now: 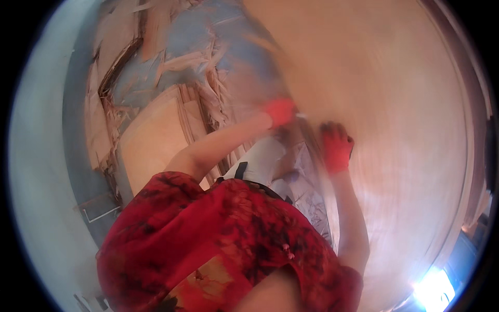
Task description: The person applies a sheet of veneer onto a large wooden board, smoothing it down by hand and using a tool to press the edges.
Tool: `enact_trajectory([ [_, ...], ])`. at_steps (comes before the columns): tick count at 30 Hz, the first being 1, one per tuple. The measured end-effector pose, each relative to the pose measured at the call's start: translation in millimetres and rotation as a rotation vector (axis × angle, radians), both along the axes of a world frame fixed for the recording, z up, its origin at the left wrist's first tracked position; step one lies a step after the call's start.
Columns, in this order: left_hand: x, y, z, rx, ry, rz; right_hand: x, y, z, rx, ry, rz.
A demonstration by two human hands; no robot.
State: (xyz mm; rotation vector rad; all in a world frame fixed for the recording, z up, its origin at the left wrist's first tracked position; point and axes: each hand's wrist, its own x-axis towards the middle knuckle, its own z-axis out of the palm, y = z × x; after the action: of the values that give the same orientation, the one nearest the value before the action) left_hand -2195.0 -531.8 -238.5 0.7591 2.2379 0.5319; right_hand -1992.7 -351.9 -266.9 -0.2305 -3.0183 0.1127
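Note:
A large pale wood sheet (pixel 395 88) fills the right side of the head view, its upper part smeared by motion. My left hand (pixel 279 112), in a red glove, is blurred at the sheet's left edge; its fingers and anything in them cannot be made out. My right hand (pixel 337 145), in a red glove with dark fingertips, rests against the sheet's face lower and farther right, fingers apart and slightly bent. Below and left of my left hand are my pale-trousered legs, beside a short stack of thin wood sheets (pixel 150 140).
Torn veneer strips and splintered offcuts (pixel 99 130) lie over the grey floor (pixel 187 31) at upper left and beside my legs. A pale curved-looking surface (pixel 39 156) runs down the far left. A bright light (pixel 436 288) and dark objects show at lower right.

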Motion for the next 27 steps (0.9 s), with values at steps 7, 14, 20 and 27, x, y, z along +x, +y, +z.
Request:
enact_trajectory([
  [7,-191,-111,-69,0.84,-0.728,0.891,-29,-10,10,-0.01,-0.048,-0.025],
  [14,-285,-119,-99,0.489,0.458,0.049,-34,-17,45,-0.061,-0.303,-0.126],
  [20,-334,-119,-93,0.618,0.189,0.038,-73,-15,61,-0.251,-0.522,-0.183],
  [27,-364,-94,-81,0.613,0.118,0.086,-249,-29,64,-0.423,-0.056,-0.189],
])
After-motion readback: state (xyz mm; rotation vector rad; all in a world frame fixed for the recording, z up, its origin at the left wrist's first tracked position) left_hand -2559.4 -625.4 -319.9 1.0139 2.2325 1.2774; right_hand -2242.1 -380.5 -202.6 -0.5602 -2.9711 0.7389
